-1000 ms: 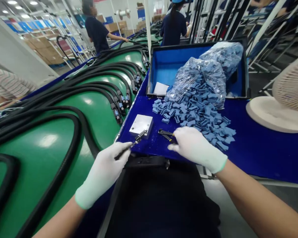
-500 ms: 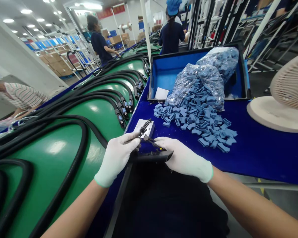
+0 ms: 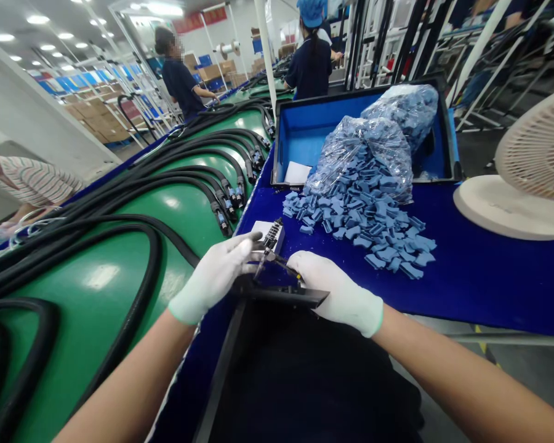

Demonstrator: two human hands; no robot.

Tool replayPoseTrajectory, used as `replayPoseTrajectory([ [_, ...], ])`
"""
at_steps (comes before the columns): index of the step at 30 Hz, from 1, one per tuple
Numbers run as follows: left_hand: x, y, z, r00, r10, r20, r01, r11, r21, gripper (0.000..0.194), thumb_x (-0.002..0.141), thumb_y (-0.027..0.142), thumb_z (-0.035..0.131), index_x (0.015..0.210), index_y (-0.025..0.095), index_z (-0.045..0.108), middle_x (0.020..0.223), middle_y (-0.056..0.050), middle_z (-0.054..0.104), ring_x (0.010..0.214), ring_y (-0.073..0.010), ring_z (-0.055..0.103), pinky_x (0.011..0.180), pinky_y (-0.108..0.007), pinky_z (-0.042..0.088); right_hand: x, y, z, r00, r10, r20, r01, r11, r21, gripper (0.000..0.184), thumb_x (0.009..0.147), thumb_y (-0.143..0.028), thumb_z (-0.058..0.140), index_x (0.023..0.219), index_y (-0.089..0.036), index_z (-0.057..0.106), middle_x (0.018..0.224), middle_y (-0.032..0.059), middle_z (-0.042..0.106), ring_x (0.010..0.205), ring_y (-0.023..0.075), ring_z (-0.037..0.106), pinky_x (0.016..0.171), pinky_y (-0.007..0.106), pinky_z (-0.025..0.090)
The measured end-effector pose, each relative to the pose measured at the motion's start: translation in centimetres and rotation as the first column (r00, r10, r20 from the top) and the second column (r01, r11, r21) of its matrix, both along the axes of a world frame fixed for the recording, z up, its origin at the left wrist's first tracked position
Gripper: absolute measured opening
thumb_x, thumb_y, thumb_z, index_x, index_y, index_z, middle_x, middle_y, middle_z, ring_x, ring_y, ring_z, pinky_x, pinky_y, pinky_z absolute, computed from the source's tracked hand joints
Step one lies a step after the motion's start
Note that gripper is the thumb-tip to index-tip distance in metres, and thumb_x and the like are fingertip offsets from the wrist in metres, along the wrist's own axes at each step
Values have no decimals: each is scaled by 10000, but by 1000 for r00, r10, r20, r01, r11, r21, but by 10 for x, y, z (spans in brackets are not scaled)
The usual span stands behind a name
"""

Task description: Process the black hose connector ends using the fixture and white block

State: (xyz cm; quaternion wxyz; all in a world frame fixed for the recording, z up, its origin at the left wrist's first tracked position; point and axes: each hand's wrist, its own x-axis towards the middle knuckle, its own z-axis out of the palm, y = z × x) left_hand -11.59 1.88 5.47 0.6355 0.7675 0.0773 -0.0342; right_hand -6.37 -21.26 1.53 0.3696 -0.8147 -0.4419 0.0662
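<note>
My left hand [image 3: 216, 275], in a white glove with darkened fingertips, reaches in beside a white block [image 3: 277, 241]. Its fingers are stretched and somewhat apart; nothing plainly shows in their grasp. Along the block stands a row of small black parts [image 3: 273, 231]. My right hand [image 3: 335, 288], also gloved, is closed around a slim dark tool with a yellow spot [image 3: 281, 263], which looks like pliers. The tool's front end lies close to my left fingers. Below both hands is a black tube with a slanted end [image 3: 300, 298]; its left part is dark and unclear.
Loose blue plastic clips [image 3: 364, 215] spill from a clear bag [image 3: 373, 144] at a blue bin [image 3: 305, 132]. A beige fan [image 3: 498, 206] stands right. Thick black cables [image 3: 159, 184] cover the green surface [image 3: 120, 264] at left. Several people work beyond.
My left fingers have loosened from a pinch and drawn slightly left. My right hand keeps its hold on the tool. The whole view has shifted a little.
</note>
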Motion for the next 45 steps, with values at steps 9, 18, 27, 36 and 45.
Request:
replayPoseTrajectory([
  [9, 30, 3, 2, 996, -75, 45, 75, 997, -2, 545, 822, 443, 842, 1289, 174, 762, 1121, -94, 786, 946, -263, 733, 888, -355, 575, 10, -3, 0, 998, -11, -61, 7, 999, -53, 210, 865, -130, 572, 1069, -171, 600, 973, 84, 711, 833, 217, 658, 739, 302, 445],
  [18, 23, -17, 25, 988, -12, 151, -53, 906, 419, 375, 856, 395, 775, 1193, 233, 815, 1208, -20, 782, 1181, -306, 702, 1076, -361, 519, 21, 19, -24, 989, -134, 59, 143, 965, -218, 39, 919, -225, 587, 926, -189, 603, 861, 56, 700, 718, 196, 621, 644, 290, 352],
  [27, 31, -21, 19, 977, 180, 111, -202, 952, 231, 430, 848, 405, 774, 1202, 161, 773, 1102, -80, 794, 922, -241, 737, 811, -303, 569, 23, -32, 14, 982, -185, 30, 185, 983, -11, 356, 849, -221, 742, 1186, -149, 655, 1206, 154, 660, 1132, 282, 617, 1022, 413, 483],
  [36, 19, -25, 20, 943, -307, 125, 202, 832, 516, 356, 937, 364, 685, 1272, 280, 773, 1251, -9, 761, 1177, -286, 687, 1068, -372, 504, -5, -6, -4, 531, 23, -847, 494, 803, 332, 379, 815, -267, 763, 1156, -149, 648, 898, 65, 741, 779, 228, 745, 758, 395, 636],
  [45, 13, -34, 11, 877, -470, 99, 321, 726, 609, 320, 967, 263, 639, 1252, 308, 778, 1063, -35, 747, 983, -237, 680, 872, -350, 531, 0, -14, -3, 642, 72, -763, 332, 871, 362, 875, 699, -93, 761, 1516, -222, 473, 1117, 52, 715, 918, 231, 721, 851, 372, 609],
])
